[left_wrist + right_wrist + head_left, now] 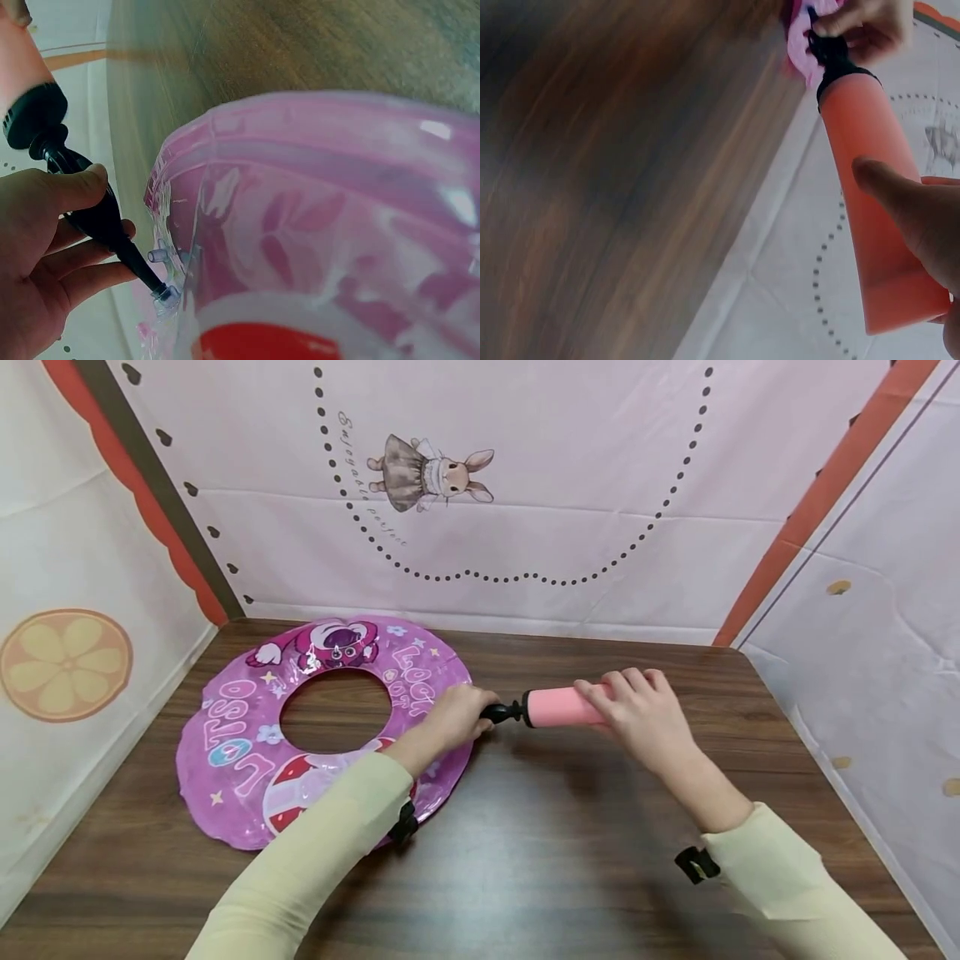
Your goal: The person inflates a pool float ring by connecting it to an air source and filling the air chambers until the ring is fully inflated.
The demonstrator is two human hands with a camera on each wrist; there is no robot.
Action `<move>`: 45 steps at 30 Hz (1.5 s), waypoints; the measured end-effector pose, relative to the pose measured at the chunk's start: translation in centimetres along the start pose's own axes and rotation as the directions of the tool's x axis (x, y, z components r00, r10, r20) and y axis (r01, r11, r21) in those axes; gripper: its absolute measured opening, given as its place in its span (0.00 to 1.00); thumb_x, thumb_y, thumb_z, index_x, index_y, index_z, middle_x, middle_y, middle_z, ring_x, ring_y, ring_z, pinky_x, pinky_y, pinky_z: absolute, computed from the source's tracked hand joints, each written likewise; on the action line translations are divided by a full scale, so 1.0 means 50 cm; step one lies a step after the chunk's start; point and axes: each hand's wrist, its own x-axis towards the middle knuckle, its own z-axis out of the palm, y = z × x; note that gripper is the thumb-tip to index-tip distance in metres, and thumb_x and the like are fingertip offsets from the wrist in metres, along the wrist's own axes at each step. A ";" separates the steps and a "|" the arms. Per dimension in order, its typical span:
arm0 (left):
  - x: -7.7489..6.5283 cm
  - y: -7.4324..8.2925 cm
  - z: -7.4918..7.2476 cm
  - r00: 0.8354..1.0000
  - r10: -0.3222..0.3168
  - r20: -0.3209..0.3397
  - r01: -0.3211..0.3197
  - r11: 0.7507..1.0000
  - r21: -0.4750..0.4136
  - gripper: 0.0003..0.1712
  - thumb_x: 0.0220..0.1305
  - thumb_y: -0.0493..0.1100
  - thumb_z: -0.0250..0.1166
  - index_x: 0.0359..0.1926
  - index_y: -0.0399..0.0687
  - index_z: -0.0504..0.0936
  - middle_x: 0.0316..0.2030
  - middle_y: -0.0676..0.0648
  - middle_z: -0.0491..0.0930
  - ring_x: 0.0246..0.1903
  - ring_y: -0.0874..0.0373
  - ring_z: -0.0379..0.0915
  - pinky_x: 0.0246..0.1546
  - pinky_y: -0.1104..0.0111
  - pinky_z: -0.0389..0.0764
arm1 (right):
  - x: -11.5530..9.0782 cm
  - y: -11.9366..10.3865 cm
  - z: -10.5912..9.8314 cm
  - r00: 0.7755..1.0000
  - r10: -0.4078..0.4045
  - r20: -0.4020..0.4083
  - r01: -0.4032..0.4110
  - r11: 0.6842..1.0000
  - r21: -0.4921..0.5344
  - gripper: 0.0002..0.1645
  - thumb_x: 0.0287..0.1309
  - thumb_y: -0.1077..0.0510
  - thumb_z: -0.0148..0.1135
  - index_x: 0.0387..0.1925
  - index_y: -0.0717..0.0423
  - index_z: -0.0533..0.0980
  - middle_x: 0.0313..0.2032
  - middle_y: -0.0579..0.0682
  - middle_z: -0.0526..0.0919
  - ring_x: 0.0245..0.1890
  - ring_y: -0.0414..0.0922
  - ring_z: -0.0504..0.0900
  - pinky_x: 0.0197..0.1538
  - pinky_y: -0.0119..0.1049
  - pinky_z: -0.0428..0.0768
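Observation:
A purple printed swim ring (202, 752) lies on the left of the table, puffed up but wrinkled along its edge. My left hand (453, 718) pinches the black nozzle (97, 206) of a hand pump between thumb and fingers. In the left wrist view the nozzle's tip sits in the ring's clear valve (166, 298). My right hand (637, 718) grips the pink barrel of the hand pump (558, 707), which is held roughly level above the table. The barrel's far end is hidden under the right hand in the head view.
The brown wooden table (525, 877) runs up to a pale printed cloth (562, 468) at the back, with more cloth on both sides. A black strap piece (697, 864) hangs at the right cuff, another (405, 822) at the left.

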 end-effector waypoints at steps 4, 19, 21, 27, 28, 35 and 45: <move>0.000 0.001 0.002 1.000 0.007 0.002 -0.007 1.000 0.006 0.12 0.48 0.41 0.70 0.37 0.47 0.82 0.30 0.47 0.84 0.33 0.51 0.79 0.37 0.60 0.78 | 0.009 -0.014 0.012 1.000 -0.009 0.012 0.009 1.000 -0.015 0.32 0.32 0.50 0.77 0.45 0.48 0.76 0.30 0.55 0.77 0.32 0.54 0.76 0.35 0.49 0.72; -0.003 0.006 0.002 0.998 -0.048 0.032 0.049 0.998 -0.049 0.14 0.50 0.42 0.70 0.40 0.48 0.82 0.34 0.47 0.84 0.35 0.51 0.79 0.41 0.60 0.78 | -0.038 0.070 -0.053 0.986 -0.032 0.166 0.016 0.995 0.094 0.37 0.33 0.52 0.75 0.53 0.46 0.75 0.34 0.55 0.79 0.36 0.56 0.77 0.34 0.48 0.72; -0.003 0.005 0.002 0.998 -0.052 0.034 0.054 0.997 -0.059 0.14 0.50 0.42 0.70 0.40 0.48 0.82 0.34 0.47 0.84 0.36 0.51 0.79 0.41 0.60 0.78 | -0.050 0.093 -0.074 0.985 -0.016 0.171 0.000 0.996 0.094 0.38 0.32 0.53 0.76 0.53 0.46 0.75 0.34 0.55 0.80 0.36 0.57 0.76 0.34 0.49 0.72; -0.004 0.000 0.000 0.996 -0.079 0.042 0.082 0.994 -0.076 0.15 0.50 0.41 0.69 0.41 0.47 0.81 0.35 0.47 0.84 0.37 0.51 0.79 0.43 0.60 0.78 | -0.079 0.150 -0.136 0.976 0.074 0.203 -0.091 0.993 0.079 0.44 0.22 0.60 0.78 0.52 0.46 0.74 0.37 0.56 0.79 0.37 0.59 0.75 0.39 0.53 0.72; -0.004 0.000 0.000 0.996 -0.082 0.041 0.085 0.994 -0.073 0.15 0.50 0.42 0.69 0.41 0.47 0.81 0.35 0.47 0.84 0.37 0.51 0.79 0.43 0.60 0.78 | -0.079 0.151 -0.139 0.974 0.083 0.210 -0.101 0.992 0.073 0.44 0.22 0.61 0.77 0.52 0.46 0.74 0.37 0.56 0.79 0.38 0.59 0.75 0.39 0.54 0.72; -0.005 0.002 -0.003 0.999 -0.052 0.016 0.052 0.998 -0.038 0.15 0.50 0.42 0.70 0.41 0.47 0.82 0.34 0.46 0.84 0.36 0.50 0.79 0.42 0.60 0.78 | -0.035 0.082 -0.072 0.992 -0.007 0.126 0.000 0.998 0.057 0.34 0.34 0.60 0.74 0.50 0.47 0.76 0.34 0.56 0.80 0.35 0.57 0.77 0.32 0.50 0.71; -0.004 0.010 -0.004 1.000 -0.021 -0.003 0.021 1.000 -0.011 0.12 0.49 0.39 0.69 0.38 0.47 0.82 0.32 0.46 0.84 0.34 0.51 0.79 0.38 0.60 0.78 | 0.014 0.000 0.004 0.998 -0.031 0.063 0.030 0.999 0.014 0.32 0.34 0.50 0.76 0.47 0.46 0.77 0.31 0.54 0.79 0.34 0.54 0.76 0.35 0.48 0.72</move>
